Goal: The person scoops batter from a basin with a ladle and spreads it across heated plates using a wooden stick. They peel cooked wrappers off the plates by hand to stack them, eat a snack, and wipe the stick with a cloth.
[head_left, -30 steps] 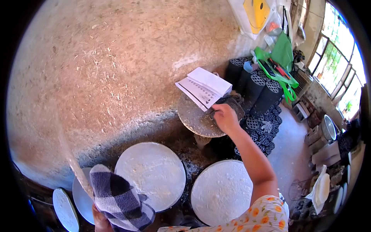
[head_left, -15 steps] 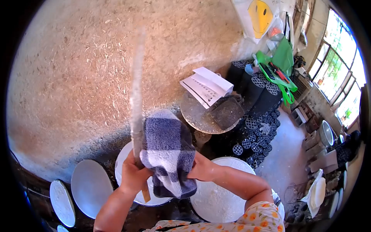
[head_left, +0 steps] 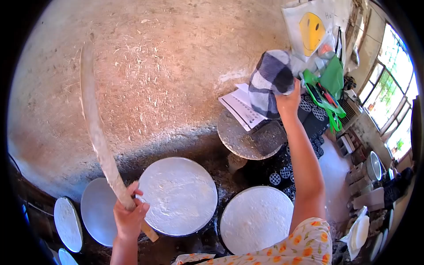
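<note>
My left hand (head_left: 128, 216) is closed around the lower part of a long, flat, pale-coated wooden stick (head_left: 99, 132), which stands upright and tilts left at its top. A checkered grey, white and black towel (head_left: 268, 81) is gripped in my right hand (head_left: 289, 99), with my arm stretched out toward the wall. The towel hangs over a printed paper (head_left: 240, 110) lying on a round stand (head_left: 236, 139). Below my hands are two round pans, the middle pan (head_left: 179, 194) and the right pan (head_left: 256, 218), each covered with a whitish layer.
Black honeycomb coal briquettes (head_left: 318, 110) are stacked behind the stand, with a green bag (head_left: 331, 79) on top. A dark block (head_left: 269, 137) sits on the stand. Round lids (head_left: 99, 216) stand at the left. A metal basin (head_left: 374, 165) is at the right.
The towel has left the stick; my right hand has carried it up and right to above the stand. My left hand has moved left and down, and the stick now leans left.
</note>
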Tool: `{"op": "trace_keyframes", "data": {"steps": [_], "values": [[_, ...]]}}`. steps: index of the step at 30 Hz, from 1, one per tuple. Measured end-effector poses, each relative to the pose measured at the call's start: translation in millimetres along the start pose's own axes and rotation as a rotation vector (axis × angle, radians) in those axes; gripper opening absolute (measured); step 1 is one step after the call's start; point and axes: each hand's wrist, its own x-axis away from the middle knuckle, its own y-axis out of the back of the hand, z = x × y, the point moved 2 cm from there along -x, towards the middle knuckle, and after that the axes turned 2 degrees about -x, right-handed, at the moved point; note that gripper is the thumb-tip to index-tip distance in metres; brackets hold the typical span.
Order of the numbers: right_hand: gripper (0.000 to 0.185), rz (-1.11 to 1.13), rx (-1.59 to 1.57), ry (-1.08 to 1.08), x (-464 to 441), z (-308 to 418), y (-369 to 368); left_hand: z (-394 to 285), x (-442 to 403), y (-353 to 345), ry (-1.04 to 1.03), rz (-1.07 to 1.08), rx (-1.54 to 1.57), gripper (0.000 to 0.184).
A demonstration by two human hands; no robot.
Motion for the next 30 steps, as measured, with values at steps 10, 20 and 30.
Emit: {"op": "trace_keyframes", "data": {"steps": [10,20,30], "values": [[0.084,0.726,0.687,-0.033,38,-77,-82,27,54,60,0.186,-0.289,-0.083,0.041],[0.056,0.452,0.66,0.514,55,-18,-45,30,59,63,0.135,-0.267,0.078,0.029],[0.033,1.419,-0.538,0.18,274,168,-68,38,97,56,0.162,-0.23,0.382,0.029]]}}
